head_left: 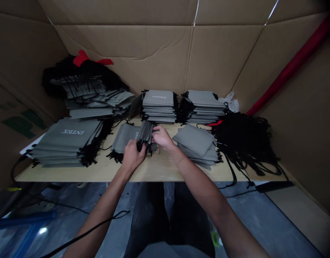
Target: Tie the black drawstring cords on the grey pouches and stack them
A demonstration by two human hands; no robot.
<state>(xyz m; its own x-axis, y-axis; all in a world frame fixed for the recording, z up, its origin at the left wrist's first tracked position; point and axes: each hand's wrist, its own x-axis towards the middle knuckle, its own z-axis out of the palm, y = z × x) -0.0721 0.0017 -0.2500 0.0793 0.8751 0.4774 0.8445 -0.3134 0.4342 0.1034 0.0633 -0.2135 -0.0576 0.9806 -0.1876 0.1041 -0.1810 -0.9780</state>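
Observation:
A bundle of grey drawstring pouches stands on edge between my hands, at the middle of the table. My left hand grips its lower left side, thumb at the near edge among the black cord ends. Around its right side my right hand is closed; some of those fingertips are hidden. Just behind and left of my left hand lies a low stack of grey pouches, partly covered by the bundle. To the right of my right hand are loose grey pouches, lying unevenly over one another.
A tall INTEX pouch stack stands at the left. Two more, a lettered stack and a plain-topped stack, stand at the back. Black cords are heaped right. Cardboard walls enclose the table.

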